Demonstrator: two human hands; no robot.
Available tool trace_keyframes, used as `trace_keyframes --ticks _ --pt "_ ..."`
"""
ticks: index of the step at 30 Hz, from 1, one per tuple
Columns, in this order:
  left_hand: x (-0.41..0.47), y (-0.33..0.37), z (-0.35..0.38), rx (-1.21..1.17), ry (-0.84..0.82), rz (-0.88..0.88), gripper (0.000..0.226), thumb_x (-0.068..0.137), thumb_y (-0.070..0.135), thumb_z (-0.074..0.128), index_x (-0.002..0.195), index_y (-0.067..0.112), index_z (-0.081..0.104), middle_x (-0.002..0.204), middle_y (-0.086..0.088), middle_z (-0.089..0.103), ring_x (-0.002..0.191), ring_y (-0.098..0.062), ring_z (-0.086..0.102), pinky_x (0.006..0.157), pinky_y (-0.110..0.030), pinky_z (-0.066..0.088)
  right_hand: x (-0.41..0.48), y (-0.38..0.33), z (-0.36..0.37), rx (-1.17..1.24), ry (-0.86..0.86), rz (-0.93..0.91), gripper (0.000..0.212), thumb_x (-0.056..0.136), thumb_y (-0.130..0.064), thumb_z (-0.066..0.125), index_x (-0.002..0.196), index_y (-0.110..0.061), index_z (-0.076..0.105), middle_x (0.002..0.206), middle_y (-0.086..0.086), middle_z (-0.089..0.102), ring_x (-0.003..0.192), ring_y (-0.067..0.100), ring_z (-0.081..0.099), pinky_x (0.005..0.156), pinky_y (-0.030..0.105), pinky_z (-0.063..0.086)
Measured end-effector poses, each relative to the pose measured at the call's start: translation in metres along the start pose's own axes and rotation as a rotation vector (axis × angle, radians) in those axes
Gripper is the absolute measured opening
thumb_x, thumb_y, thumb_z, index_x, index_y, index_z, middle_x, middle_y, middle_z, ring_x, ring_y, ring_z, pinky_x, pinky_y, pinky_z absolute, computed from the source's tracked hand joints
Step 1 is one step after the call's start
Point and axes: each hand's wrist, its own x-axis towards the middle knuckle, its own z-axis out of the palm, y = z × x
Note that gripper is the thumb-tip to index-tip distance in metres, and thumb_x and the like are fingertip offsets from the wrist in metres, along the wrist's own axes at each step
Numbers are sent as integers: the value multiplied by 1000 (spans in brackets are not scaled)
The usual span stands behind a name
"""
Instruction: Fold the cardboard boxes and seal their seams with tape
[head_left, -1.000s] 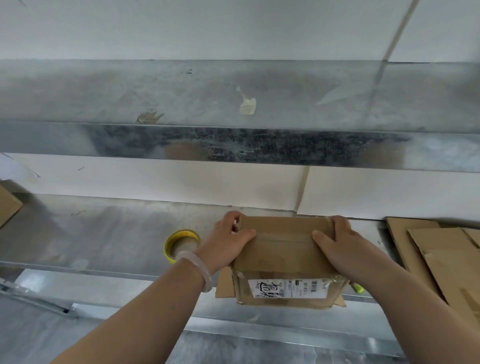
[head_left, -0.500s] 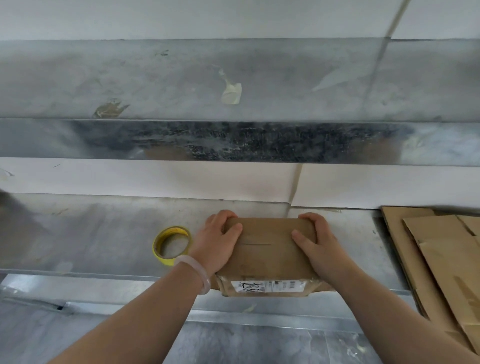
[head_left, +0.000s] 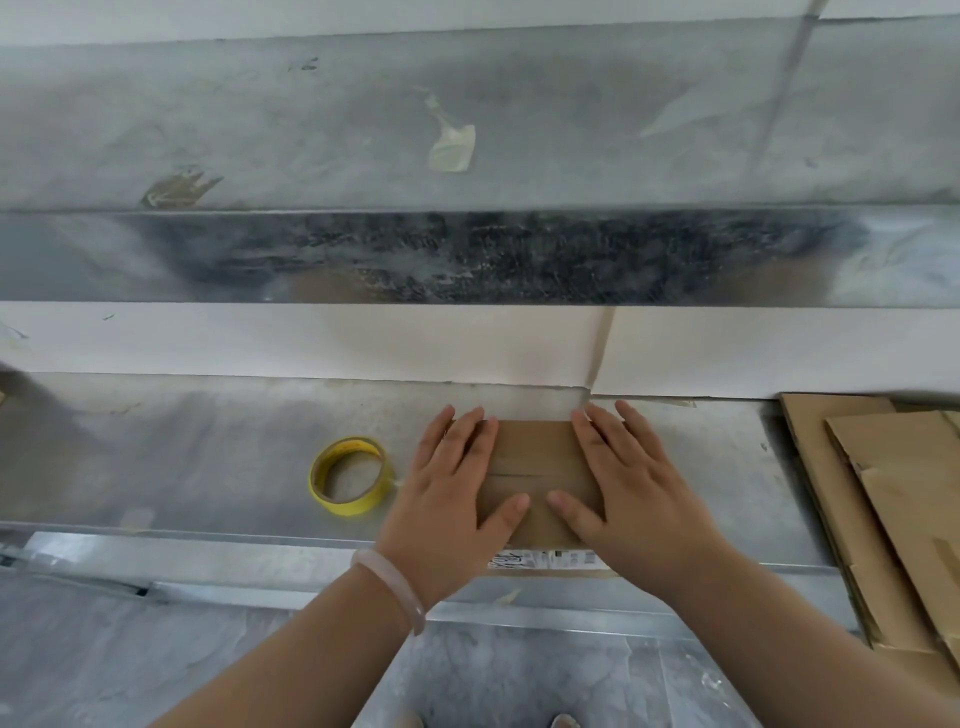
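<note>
A person's two hands press flat on the top of a small cardboard box (head_left: 540, 449) that sits near the front edge of a metal workbench (head_left: 208, 457). The left hand (head_left: 452, 499), with a pale bracelet (head_left: 389, 587) on its wrist, covers the box's left side. The right hand (head_left: 634, 493) covers its right side. The fingers of both are straight, spread and laid down on the cardboard, grasping nothing, and the thumbs point toward each other over the near flap.

The top flaps meet at a seam (head_left: 535, 474) that runs crosswise between the hands. Whether tape already lies over it cannot be told. A printed label (head_left: 545, 560) shows on the box's front face.

The step in hand appears to be closing and flattening the flaps. A yellow-cored tape roll (head_left: 349, 475) lies flat just to the left of the left hand. The next move probably needs one hand to hold the flaps down while the other reaches for the roll, so the flaps do not spring up. A stack of flattened cardboard (head_left: 893, 519) waits at the right end of the bench.
</note>
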Motion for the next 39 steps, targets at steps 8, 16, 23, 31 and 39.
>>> trace_keyframes --ticks 8,16,23,31,39 --pt "12 -1 1 -246 10 -137 61 89 53 47 144 29 36 149 18 24 144 -2 3 118 -25 7 6 -7 -6 186 -4 131 83 82 -75 23 154 -35 13 162 -13 7 147 5 -10 121 34 7" --pt "28 0 10 -676 53 -601 65 80 47 70 135 28 41 105 16 60 81 12 58 59 1 41 21 -11 -6 406 22 409 97 76 -73 59 153 -34 13 159 -4 17 139 23 35 107 38 37" --pt "25 -8 9 -962 18 -624 61 91 43 60 145 36 34 115 18 59 100 -3 61 77 -23 55 15 4 -4 716 -1 454 89 87 -58 59 153 -40 2 157 -3 25 138 21 35 103 35 38" --pt "13 -1 11 -1218 183 -710 35 97 41 50 131 50 50 117 29 56 91 13 60 66 -8 51 5 9 5 950 84 501 61 97 -41 54 151 -42 25 131 -14 48 114 10 54 93 25 47" --pt "10 1 9 -930 215 -673 50 96 50 39 143 31 43 122 17 55 115 -9 52 91 -18 44 0 2 8 986 138 696 49 99 -54 37 132 -26 58 98 -12 61 91 9 58 78 30 45"
